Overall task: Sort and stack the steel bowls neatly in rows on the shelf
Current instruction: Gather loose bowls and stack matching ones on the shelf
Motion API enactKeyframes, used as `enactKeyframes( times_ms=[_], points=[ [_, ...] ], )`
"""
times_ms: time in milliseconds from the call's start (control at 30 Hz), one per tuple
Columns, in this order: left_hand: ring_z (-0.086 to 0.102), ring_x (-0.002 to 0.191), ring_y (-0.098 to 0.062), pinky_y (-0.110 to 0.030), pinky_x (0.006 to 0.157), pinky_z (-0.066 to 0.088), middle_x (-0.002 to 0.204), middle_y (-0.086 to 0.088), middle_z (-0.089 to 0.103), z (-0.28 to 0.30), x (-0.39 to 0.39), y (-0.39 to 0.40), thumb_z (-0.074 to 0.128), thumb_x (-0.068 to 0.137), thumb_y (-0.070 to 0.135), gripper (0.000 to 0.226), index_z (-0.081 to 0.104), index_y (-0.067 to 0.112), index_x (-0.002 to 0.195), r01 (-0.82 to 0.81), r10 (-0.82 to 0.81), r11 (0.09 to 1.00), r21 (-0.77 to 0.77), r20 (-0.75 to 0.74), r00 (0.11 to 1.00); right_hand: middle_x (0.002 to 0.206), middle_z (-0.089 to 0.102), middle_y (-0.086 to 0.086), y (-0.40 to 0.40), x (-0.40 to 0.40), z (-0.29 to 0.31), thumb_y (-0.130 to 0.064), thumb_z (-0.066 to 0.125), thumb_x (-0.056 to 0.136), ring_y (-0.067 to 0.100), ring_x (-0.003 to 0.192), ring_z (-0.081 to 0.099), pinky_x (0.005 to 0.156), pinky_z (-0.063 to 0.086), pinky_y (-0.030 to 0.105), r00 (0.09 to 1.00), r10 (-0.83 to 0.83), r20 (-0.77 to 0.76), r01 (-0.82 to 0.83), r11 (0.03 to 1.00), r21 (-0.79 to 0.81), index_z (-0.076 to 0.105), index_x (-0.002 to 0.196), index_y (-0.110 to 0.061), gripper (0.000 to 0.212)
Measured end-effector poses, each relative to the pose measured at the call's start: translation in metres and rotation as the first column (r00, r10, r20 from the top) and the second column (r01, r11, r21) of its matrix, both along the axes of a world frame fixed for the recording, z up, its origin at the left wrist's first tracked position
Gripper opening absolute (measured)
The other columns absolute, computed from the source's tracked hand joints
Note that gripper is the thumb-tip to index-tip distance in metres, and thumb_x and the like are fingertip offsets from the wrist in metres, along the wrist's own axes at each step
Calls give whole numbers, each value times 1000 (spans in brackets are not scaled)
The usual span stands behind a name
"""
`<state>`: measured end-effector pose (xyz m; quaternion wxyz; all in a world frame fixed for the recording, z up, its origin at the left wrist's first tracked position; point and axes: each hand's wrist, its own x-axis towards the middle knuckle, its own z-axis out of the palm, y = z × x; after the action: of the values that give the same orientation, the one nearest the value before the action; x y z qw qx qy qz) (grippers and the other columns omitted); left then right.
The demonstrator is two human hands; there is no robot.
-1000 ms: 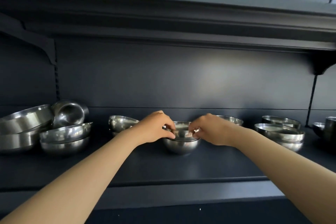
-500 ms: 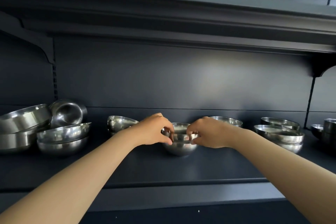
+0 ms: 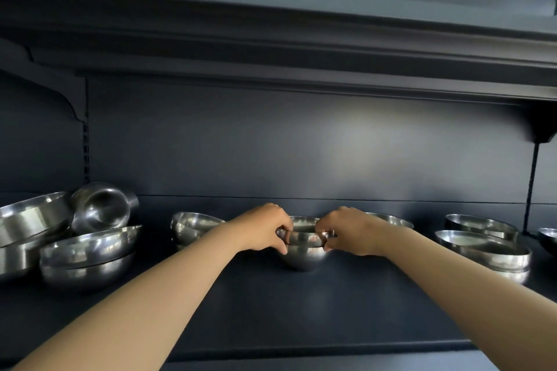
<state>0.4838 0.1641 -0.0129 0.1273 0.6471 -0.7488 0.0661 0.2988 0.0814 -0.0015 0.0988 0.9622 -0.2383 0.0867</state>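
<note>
Both hands on the small bowl stack
Left hand (image 3: 265, 229) and right hand (image 3: 349, 230) pinch the top steel bowl (image 3: 304, 235) by its rim, nested in another on the dark shelf (image 3: 301, 310)

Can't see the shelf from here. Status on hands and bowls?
Left hand and right hand both grip the rim of the small bowls, nested at mid-shelf. Nothing in the way.

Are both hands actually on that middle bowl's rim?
Touching. The head view shows the left hand and right hand pinching opposite sides of the middle bowl rim.
</note>
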Motion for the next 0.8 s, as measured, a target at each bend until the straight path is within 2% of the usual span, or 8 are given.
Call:
enactKeyframes(
  times_ms=[167,233,367,433,567,667,733,800],
  points=[
    [45,76,-18,-25,55,31,79,3,45,4,5,-37,75,77,26,19,64,13,85,-71,70,997,-43,-32,997,110,66,1,-42,12,7,-21,63,85,21,101,59,81,42,26,998,-41,37,41,999,0,66,100,-19,16],
    [46,78,-19,-24,54,30,86,0,48,-1,7,-49,74,77,27,18,64,15,85,-87,86,995,-46,-25,996,111,65,1,-55,17,2,-21,63,85,21,102,59,84,43,26,998,-50,26,51,999,-1,66,100,-19,16],
    [53,91,-24,-29,68,39,92,0,49,-12,12,-61,73,78,27,15,64,18,85,-106,104,994,-40,-62,993,112,64,2,-71,20,-10,-20,61,85,21,104,59,84,44,28,998,-52,26,52,998,30,65,101,-20,16],
    [53,97,-25,-30,72,41,101,-2,51,-12,10,-63,72,79,26,18,65,18,93,-128,126,990,-53,-40,991,113,64,1,-75,20,-11,-21,61,86,20,104,58,84,43,27,998,-62,28,61,998,29,64,104,-20,18],
    [46,112,-18,-37,93,43,118,2,56,-1,10,-46,73,77,29,49,57,21,122,-112,121,982,-153,56,991,115,59,-2,-67,22,-7,-23,61,84,18,101,57,81,40,24,993,-20,116,21,1000,-10,62,106,-20,21],
    [48,98,-12,-29,88,41,117,6,57,14,33,-5,71,78,34,44,60,23,119,-129,144,958,-255,44,989,113,57,-3,-44,35,-4,-27,65,83,18,99,57,78,40,23,956,114,269,-118,993,-3,61,109,-19,27],
    [43,84,-6,-23,78,37,110,11,56,21,58,30,71,77,41,42,62,27,115,-213,225,952,-221,33,974,115,59,-5,-21,55,-5,-25,68,82,12,95,55,81,39,21,935,177,306,-203,978,53,62,112,-20,30],
    [47,84,-5,-24,76,40,101,15,55,22,80,59,72,72,47,42,65,29,110,-309,314,942,-134,14,949,117,59,-6,2,79,-6,-24,69,83,4,85,48,78,34,16,927,217,307,-263,958,116,61,116,-21,34]
  ],
)
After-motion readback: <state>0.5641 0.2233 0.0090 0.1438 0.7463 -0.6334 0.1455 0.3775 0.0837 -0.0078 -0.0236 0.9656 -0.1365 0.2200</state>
